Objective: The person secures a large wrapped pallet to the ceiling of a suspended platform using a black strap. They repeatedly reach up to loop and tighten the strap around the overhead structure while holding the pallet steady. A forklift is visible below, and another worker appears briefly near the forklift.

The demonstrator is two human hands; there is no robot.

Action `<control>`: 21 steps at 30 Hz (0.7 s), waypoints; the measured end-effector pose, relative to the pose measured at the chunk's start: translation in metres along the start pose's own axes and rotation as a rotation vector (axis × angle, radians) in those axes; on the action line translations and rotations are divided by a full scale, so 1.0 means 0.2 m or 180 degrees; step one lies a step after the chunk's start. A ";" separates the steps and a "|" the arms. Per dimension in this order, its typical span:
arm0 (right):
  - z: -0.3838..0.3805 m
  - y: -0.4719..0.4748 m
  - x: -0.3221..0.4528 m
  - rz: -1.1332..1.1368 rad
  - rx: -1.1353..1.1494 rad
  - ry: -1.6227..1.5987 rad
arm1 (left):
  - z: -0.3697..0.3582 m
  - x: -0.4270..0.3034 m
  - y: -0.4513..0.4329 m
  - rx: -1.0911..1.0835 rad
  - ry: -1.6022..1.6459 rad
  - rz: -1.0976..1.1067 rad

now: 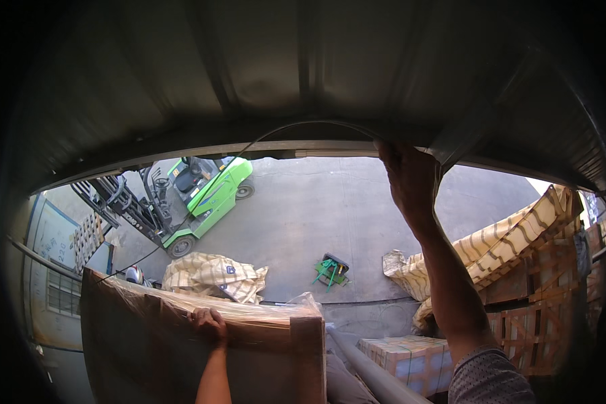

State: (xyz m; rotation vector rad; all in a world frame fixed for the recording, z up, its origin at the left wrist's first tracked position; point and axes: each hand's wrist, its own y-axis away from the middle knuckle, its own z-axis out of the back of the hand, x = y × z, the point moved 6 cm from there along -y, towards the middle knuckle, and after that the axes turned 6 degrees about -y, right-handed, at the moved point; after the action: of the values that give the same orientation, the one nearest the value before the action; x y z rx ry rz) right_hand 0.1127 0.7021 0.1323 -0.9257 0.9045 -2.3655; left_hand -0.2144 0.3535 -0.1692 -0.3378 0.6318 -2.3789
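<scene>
My right hand is raised to the metal beam that runs across the view, its fingers closed at the edge; a thin dark cable arcs up to that spot. Whether the fingers hold the beam or the cable is hard to see. My left hand rests curled on the top edge of a large wooden crate covered with clear plastic film. The cable hangs down past the crate's left end.
Below stands a green forklift. A striped tarp lies beyond the crate, another tarp covers stacked crates at right. A green object lies on the ground. A grey pole slants beside my leg; a strapped crate stands near it.
</scene>
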 end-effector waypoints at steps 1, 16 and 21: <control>0.00 -0.01 -0.01 0.0083 -0.0091 0.0058 | -0.02 -0.01 0.00 -0.0052 0.0049 -0.0053; -0.07 -0.02 -0.09 0.0204 -0.0421 -0.0241 | -0.10 -0.02 0.09 0.0077 0.0019 -0.0228; -0.10 -0.01 -0.07 0.0390 -0.0796 -0.0484 | 0.01 -0.07 0.05 0.0172 -0.0134 -0.0335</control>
State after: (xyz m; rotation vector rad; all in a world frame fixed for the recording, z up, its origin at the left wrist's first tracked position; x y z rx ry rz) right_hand 0.1075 0.7200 0.1160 -1.0954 1.1775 -2.0803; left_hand -0.1979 0.3553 -0.1748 -0.4057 0.5415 -2.4772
